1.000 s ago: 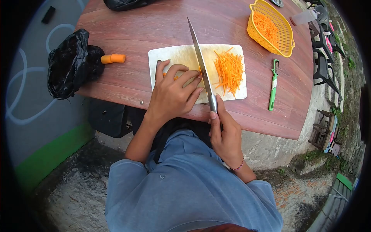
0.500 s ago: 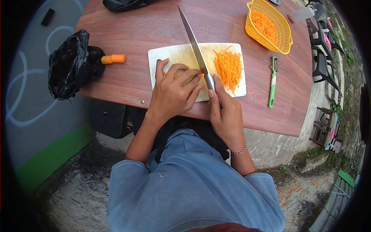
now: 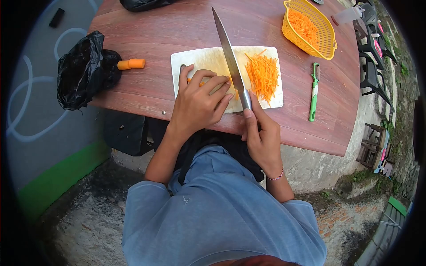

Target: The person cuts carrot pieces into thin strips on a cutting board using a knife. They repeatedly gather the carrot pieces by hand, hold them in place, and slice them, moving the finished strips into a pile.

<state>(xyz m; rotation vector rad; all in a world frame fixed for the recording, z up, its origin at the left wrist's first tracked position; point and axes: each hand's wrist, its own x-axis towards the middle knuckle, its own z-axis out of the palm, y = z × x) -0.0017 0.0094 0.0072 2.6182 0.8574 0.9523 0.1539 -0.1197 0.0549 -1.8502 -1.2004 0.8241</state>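
Note:
A white cutting board lies on the round wooden table. My left hand presses a carrot piece onto the board, fingers curled over it; most of the carrot is hidden under the fingers. My right hand grips the handle of a long kitchen knife, the blade lying just right of my left fingertips and pointing away from me. A pile of thin carrot strips rests on the board's right half.
A yellow basket with carrot shreds stands at the far right. A green-handled peeler lies right of the board. A carrot chunk sits beside a black plastic bag on the left. Another dark bag is at the far edge.
The knife slid forward over the board, then drew back toward me with my right hand. My left hand stayed on the carrot.

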